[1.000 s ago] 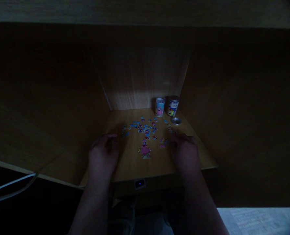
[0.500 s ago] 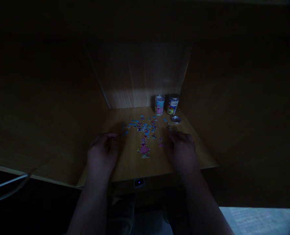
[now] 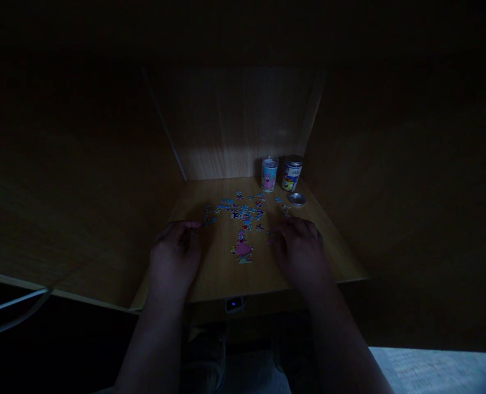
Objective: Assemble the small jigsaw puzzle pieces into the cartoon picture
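A partly joined jigsaw puzzle (image 3: 243, 250) showing a pink cartoon starfish lies between my hands on the wooden surface. Loose puzzle pieces (image 3: 247, 214) are scattered beyond it. Left of the joined part, my left hand (image 3: 176, 254) hovers low with fingers curled and index finger and thumb close together; anything between them is lost in the dark. On the other side, my right hand (image 3: 302, 249) is closed, its fingertips at a couple of pinkish puzzle pieces (image 3: 271, 237). Whether it grips one is hidden.
Two cartoon-printed cans, one with a starfish picture (image 3: 269, 176) and one with a metal lid (image 3: 292, 174), stand at the back right. A round metal lid (image 3: 297, 199) lies before them. Wooden panels (image 3: 243, 120) enclose the back and sides. A small lit device (image 3: 234, 304) sits below the front edge.
My right hand has moved slightly left, onto the pinkish pieces beside the joined puzzle. My left hand has barely moved. The view has shifted a little.
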Motion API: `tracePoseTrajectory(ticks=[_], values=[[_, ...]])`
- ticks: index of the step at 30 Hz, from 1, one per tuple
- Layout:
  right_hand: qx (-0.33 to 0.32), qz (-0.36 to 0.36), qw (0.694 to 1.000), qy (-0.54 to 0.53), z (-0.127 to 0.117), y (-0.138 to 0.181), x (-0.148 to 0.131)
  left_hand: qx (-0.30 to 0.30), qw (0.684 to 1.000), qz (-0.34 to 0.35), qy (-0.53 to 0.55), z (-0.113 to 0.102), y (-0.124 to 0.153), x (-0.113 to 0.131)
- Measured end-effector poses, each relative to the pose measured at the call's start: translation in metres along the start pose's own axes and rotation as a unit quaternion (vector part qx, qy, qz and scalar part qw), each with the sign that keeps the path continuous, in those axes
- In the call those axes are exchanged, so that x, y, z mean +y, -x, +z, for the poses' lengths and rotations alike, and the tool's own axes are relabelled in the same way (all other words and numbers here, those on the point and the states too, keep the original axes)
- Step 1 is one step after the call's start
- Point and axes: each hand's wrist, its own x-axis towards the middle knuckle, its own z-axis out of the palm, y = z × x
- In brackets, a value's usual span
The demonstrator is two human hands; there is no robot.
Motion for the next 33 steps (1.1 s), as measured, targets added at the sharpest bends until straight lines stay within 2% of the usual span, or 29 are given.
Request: tracePoseTrajectory(ticks=[5,15,23,28,33], values=[[-0.016,-0.024,0.999,-0.017,0.0013,-0.0029,0.0003,0.002,1.0,0.005,0.0,-0.0008,0.0002,0.0013],[0.01,-0.087,0.994,-0.061,0.0094,-0.0033,0.0048,-0.001,1.0,0.004,0.007,-0.0006,0.0002,0.0016],[0.021,-0.089,0.994,-0.064,0.0057,-0.0017,0.0024,0.0,1.0,0.007,0.015,-0.001,0.0003,0.001],[0.059,-0.034,0.997,-0.047,0.0052,-0.001,0.0018,-0.001,1.0,0.015,0.009,-0.001,0.0006,0.002],[0.056,-0.013,0.998,-0.029,0.0061,-0.0005,0.0027,-0.002,0.998,0.061,0.016,-0.001,0.0013,0.0073]])
